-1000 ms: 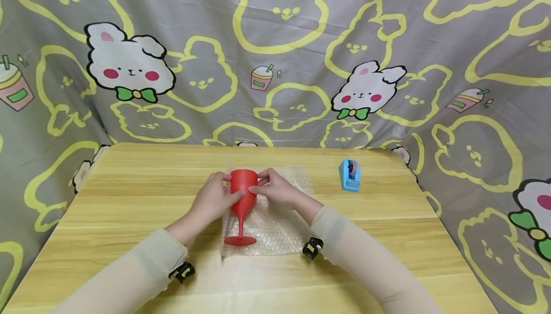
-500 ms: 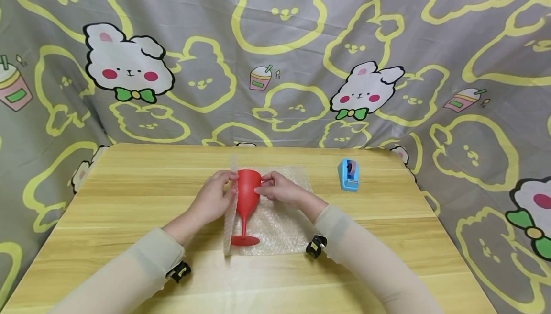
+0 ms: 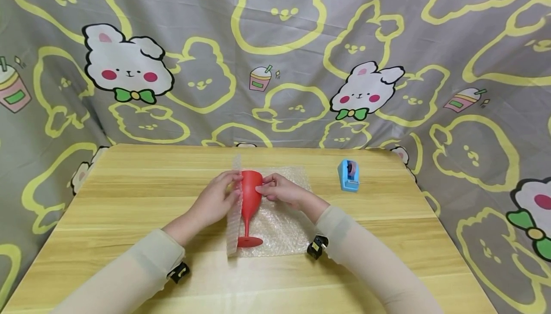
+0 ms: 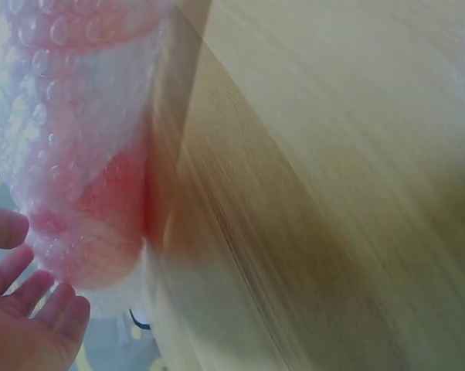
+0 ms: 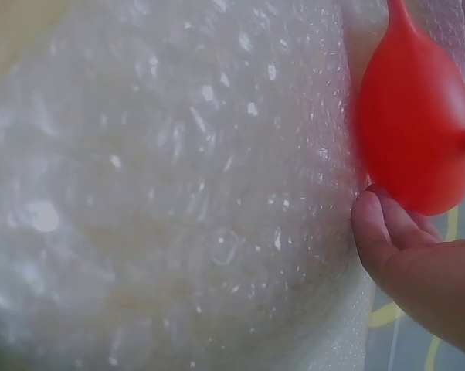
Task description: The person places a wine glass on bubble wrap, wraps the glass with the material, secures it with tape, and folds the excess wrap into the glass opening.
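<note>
A red goblet [image 3: 251,192] lies on its side on a sheet of bubble wrap [image 3: 287,230], its foot toward the person. My left hand [image 3: 211,201] holds the sheet's left edge, folded up against the bowl. In the left wrist view the goblet [image 4: 113,201] shows red through the wrap, with the fingertips [image 4: 33,284] at it. My right hand [image 3: 285,192] grips the bowl near the rim, thumb on top. The right wrist view has the bare bowl [image 5: 410,116] with fingers [image 5: 381,224] beside its rim.
A blue tape dispenser [image 3: 349,176] stands at the back right of the wooden table [image 3: 142,185]. Grey patterned cloth [image 3: 297,27] hangs behind the table and along both sides.
The left edge of the bubble wrap has risen and folded up against the goblet. The goblet has shifted slightly to the right. Both hands have moved a little rightward with it.
</note>
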Action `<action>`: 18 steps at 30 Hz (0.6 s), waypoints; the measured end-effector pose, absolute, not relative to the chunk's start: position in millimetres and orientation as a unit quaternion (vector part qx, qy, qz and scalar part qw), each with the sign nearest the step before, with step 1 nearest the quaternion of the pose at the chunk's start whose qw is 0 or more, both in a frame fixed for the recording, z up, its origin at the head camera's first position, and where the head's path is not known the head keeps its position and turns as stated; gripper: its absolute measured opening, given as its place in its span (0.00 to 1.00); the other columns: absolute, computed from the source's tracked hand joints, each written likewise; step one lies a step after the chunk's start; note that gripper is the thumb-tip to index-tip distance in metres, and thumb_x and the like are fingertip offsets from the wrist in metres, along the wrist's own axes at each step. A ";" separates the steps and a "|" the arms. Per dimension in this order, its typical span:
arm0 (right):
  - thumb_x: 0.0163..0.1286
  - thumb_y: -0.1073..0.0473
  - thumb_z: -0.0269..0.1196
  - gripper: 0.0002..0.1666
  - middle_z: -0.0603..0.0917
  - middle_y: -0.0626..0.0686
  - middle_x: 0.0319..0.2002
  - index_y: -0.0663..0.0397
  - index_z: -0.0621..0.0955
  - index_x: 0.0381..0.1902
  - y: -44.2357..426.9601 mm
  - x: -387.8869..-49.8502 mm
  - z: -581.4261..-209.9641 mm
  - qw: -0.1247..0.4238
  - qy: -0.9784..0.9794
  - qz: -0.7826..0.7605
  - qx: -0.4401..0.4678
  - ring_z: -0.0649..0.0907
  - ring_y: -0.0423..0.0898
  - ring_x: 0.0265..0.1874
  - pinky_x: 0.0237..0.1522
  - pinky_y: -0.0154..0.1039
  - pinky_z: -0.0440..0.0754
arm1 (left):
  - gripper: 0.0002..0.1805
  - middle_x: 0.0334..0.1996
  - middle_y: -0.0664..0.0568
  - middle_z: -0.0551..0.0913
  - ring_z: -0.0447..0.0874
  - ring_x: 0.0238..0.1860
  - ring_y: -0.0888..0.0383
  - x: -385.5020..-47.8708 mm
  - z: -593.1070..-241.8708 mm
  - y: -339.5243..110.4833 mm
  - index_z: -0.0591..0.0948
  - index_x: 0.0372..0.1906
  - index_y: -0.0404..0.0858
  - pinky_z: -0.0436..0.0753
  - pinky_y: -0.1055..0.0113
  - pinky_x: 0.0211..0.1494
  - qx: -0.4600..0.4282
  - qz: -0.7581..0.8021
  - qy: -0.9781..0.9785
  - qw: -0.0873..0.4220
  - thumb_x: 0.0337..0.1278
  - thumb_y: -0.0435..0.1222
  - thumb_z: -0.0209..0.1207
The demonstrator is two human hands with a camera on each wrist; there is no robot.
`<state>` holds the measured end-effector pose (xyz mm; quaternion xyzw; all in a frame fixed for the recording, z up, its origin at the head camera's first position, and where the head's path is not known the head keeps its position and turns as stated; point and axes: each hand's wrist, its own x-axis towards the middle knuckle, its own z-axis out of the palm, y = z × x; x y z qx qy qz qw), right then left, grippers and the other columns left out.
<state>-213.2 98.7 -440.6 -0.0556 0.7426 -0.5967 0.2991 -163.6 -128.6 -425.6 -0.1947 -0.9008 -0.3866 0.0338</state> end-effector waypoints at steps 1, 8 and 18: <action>0.70 0.59 0.63 0.27 0.80 0.58 0.48 0.67 0.67 0.59 98.4 -213.5 -441.3 0.299 0.743 -0.596 -0.053 0.80 0.51 0.47 0.55 0.44 0.78 | 0.23 0.64 0.39 0.75 0.70 0.67 0.40 -163.5 -425.6 -128.5 0.75 0.63 0.30 0.68 0.45 0.71 -0.194 -0.387 -0.901 0.036 0.65 0.32 0.61; 0.70 0.62 0.63 0.27 0.79 0.57 0.47 0.69 0.67 0.59 97.6 -213.3 -442.1 0.306 0.723 -0.618 -0.031 0.80 0.45 0.43 0.57 0.44 0.79 | 0.23 0.64 0.40 0.75 0.70 0.67 0.41 -164.3 -426.7 -127.4 0.76 0.63 0.31 0.68 0.45 0.71 -0.191 -0.383 -0.903 0.039 0.64 0.33 0.63; 0.71 0.65 0.61 0.26 0.79 0.58 0.48 0.72 0.66 0.61 102.8 -212.0 -438.1 0.315 0.709 -0.630 -0.034 0.81 0.43 0.41 0.62 0.49 0.77 | 0.20 0.63 0.43 0.75 0.75 0.63 0.43 -165.6 -426.8 -122.8 0.79 0.58 0.31 0.73 0.48 0.68 -0.206 -0.370 -0.905 0.049 0.63 0.33 0.64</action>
